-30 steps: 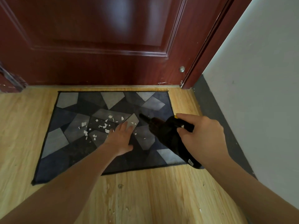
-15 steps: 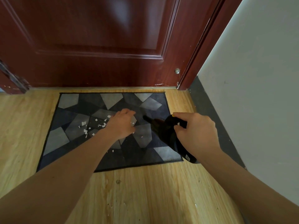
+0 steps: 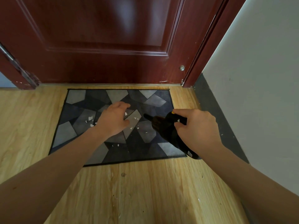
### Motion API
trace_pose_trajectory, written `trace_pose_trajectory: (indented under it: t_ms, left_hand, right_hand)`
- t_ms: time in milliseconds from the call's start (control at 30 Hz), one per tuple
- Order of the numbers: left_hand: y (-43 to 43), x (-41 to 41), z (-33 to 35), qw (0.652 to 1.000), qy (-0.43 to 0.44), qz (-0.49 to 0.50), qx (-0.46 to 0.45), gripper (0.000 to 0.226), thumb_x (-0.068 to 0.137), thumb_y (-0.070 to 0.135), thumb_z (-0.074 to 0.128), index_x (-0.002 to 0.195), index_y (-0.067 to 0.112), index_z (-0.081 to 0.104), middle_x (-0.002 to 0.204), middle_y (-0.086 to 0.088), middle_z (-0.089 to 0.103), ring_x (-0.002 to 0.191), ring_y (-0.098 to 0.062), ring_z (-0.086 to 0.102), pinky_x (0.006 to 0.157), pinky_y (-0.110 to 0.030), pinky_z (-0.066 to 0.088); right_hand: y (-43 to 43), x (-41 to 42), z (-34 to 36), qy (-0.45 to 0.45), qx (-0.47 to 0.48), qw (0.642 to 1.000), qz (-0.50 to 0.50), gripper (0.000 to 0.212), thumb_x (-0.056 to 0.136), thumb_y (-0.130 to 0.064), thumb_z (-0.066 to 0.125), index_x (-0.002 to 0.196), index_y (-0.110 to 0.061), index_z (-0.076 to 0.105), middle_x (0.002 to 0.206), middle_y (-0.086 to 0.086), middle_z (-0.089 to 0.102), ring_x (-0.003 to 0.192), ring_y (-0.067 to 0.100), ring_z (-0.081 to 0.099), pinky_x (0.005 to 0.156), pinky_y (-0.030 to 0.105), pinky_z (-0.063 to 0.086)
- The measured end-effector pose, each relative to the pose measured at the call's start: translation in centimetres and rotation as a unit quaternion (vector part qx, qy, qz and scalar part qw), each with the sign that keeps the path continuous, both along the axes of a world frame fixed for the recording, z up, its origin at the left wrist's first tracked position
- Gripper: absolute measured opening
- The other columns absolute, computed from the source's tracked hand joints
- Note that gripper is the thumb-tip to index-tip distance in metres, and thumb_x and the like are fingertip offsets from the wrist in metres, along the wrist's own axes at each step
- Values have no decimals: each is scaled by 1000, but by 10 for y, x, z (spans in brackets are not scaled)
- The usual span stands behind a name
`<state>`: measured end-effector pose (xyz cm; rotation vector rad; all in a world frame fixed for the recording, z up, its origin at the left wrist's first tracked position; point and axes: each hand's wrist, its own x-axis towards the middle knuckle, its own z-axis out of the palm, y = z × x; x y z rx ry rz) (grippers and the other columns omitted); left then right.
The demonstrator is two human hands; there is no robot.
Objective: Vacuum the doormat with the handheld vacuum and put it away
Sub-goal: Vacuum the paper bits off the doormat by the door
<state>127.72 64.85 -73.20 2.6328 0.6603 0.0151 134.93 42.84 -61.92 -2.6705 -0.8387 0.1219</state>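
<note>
A grey and dark-blue patterned doormat (image 3: 72,109) lies on the wooden floor before the door. Small white paper scraps (image 3: 90,118) are scattered over its middle. My right hand (image 3: 196,128) grips the black handheld vacuum (image 3: 163,126) over the mat's right side, its narrow nozzle pointing left toward the scraps. My left hand (image 3: 113,120) hovers over the mat's centre with the fingers loosely curled and nothing in them; it hides some scraps.
A dark red door (image 3: 105,38) with a small metal stopper (image 3: 182,68) stands right behind the mat. A white wall (image 3: 258,70) with a dark skirting (image 3: 215,113) runs along the right. Light wooden floor (image 3: 137,191) spreads in front.
My left hand lifted off the mat, its fingers curling from flat, and moved a little toward the door. The vacuum in my right hand kept its place over the mat's right side.
</note>
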Motion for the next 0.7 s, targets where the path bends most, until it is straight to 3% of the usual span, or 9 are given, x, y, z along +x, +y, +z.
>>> trace_pose_trajectory:
  t_ms: [433,700]
  left_hand:
    - [21,-31,1,998,14,59,-16,60,84,21,64,140,20,40,143,-7,42,128,-26,44,104,-38,41]
    - [21,-32,5,998,16,61,-20,62,83,20,65,140,20,39,143,-7,42,128,-27,44,104,-42,41]
  right_hand:
    - [11,-16,3,-16,20,998,50,31,80,-12,61,104,-29,71,79,3,73,69,23,65,62,37,56]
    - [20,-21,6,-2,36,998,49,38,82,-14,62,115,-32,66,87,3,73,74,22,66,64,34,56]
